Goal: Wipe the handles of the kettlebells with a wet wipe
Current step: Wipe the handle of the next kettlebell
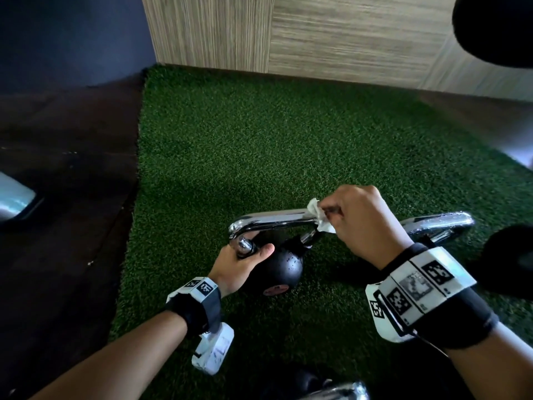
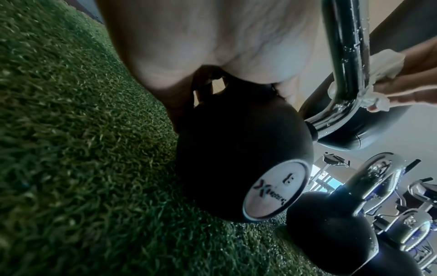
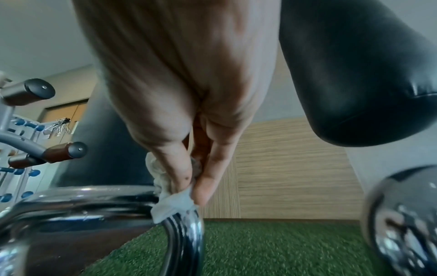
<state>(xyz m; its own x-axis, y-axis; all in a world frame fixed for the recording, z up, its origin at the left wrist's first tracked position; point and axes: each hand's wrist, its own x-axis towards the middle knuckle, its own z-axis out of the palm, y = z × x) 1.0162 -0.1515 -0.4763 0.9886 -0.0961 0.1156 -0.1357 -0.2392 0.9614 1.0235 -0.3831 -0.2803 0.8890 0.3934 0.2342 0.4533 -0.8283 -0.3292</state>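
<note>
The kettlebell (image 1: 284,265) leans tilted on green artificial turf (image 1: 259,145), its chrome handle (image 1: 274,219) raised between both hands. The left hand (image 1: 240,262) curls round the handle's near leg, thumb lying across the black ball. The right hand (image 1: 366,223) pinches a crumpled wet wipe (image 1: 318,215) against the handle's far bend. A wood-grain wall (image 1: 331,33) borders the turf, and a second kettlebell (image 2: 331,231) stands nearby.
</note>
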